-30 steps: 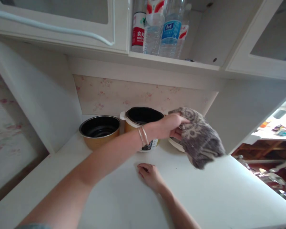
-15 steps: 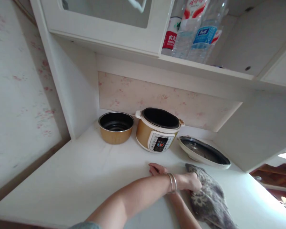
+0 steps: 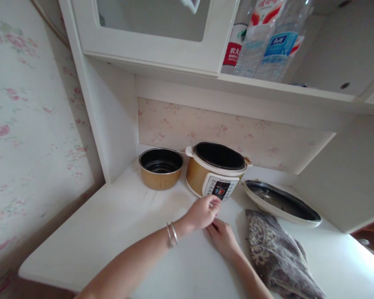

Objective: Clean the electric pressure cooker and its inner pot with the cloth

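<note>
My left hand (image 3: pixel 203 211), with two silver bangles (image 3: pixel 172 234) at the wrist, is just in front of the rice cooker (image 3: pixel 199 176). Its fingers are curled together; whatever they hold, if anything, is hidden. Right below it, my right hand (image 3: pixel 223 237) rests low over the white counter, fingers bent in, their tips partly covered by the left hand. The gold cooker stands without its lid, dark inside, its control panel (image 3: pixel 221 187) facing me. To my right lies a crumpled grey patterned towel (image 3: pixel 277 257), touched by neither hand.
A gold inner pot (image 3: pixel 160 180) with a black inside stands left of the cooker. The cooker's lid (image 3: pixel 280 203) lies underside up on the right. Plastic bottles (image 3: pixel 272 50) stand on the shelf above, beside a cabinet door (image 3: pixel 156 50). Side panels bound the counter (image 3: pixel 112 232).
My left hand has come off the towel and moved left, so my arms are no longer crossed. The view has shifted slightly, and the towel stays on the counter.
</note>
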### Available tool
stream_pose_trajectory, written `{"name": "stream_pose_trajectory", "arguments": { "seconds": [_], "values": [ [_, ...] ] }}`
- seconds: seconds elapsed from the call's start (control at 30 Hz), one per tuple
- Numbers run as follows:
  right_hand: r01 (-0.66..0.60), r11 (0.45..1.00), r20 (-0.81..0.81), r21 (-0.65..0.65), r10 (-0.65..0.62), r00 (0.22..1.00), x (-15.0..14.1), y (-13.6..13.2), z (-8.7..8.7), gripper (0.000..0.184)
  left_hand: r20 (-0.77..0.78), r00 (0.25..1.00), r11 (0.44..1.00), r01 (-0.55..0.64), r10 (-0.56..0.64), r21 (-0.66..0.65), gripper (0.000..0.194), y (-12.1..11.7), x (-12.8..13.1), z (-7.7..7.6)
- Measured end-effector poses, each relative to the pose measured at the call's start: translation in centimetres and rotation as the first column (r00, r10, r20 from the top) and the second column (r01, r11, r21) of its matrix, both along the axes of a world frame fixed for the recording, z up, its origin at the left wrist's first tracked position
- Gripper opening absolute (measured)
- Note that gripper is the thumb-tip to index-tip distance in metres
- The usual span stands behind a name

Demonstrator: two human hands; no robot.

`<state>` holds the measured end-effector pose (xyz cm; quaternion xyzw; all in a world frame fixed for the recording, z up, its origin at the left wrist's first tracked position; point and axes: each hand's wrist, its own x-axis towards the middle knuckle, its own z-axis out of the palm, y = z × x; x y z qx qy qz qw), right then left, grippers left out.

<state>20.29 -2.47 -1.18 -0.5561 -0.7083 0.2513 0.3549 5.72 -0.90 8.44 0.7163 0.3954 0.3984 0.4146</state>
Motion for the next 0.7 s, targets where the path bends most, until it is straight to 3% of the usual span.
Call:
{"name": "stream_pose_trajectory", "arguments": {
  "seconds": [0.07,0.13,0.27,0.33,0.37,0.43,0.5,0.63,0.7],
  "values": [
    [-0.024,0.998,-0.018,-0.05,0.023,1.0,0.0,-0.2,0.4,0.032,0.133,0.971,0.98,-0.197,0.198,-0.028,0.027,1.7,-4.3,0.7],
    [-0.015,0.996,-0.029,-0.092,0.012,0.999,0.1,-0.2,0.6,0.035,0.241,0.871,0.9,-0.436,0.428,-0.022,0.022,3.6,-9.0,1.9],
    [0.044,0.981,-0.026,-0.188,-0.05,0.998,-0.2,0.3,0.4,0.037,0.364,0.567,0.597,-0.802,0.739,0.037,0.023,6.8,-17.7,3.8],
    [0.081,0.967,-0.036,-0.243,-0.093,0.995,-0.7,0.6,0.1,0.036,0.375,0.431,0.449,-0.893,0.82,0.045,0.028,7.8,-20.9,3.6],
    [0.093,0.96,-0.053,-0.266,-0.111,0.992,-1.2,0.9,0.0,0.036,0.371,0.391,0.406,-0.913,0.842,0.042,0.032,8.2,-22.0,3.1],
    [0.086,0.944,-0.118,-0.317,-0.13,0.985,-2.5,1.5,0.1,0.036,0.338,0.389,0.406,-0.914,0.857,0.021,0.044,8.9,-23.4,1.7],
    [0.029,0.941,-0.214,-0.338,-0.106,0.971,-4.5,2.5,0.6,0.038,0.282,0.453,0.477,-0.878,0.846,-0.021,0.055,9.4,-23.9,0.0],
    [-0.052,0.988,-0.321,-0.143,0.003,0.947,-10.0,5.2,2.7,0.048,0.162,0.56,0.577,-0.813,0.812,-0.076,0.073,9.9,-24.1,-2.7],
    [-0.046,0.991,-0.368,-0.123,-0.002,0.93,-12.9,6.8,3.9,0.06,0.138,0.596,0.611,-0.784,0.791,-0.11,0.077,9.7,-24.1,-3.2]
  ]
}}
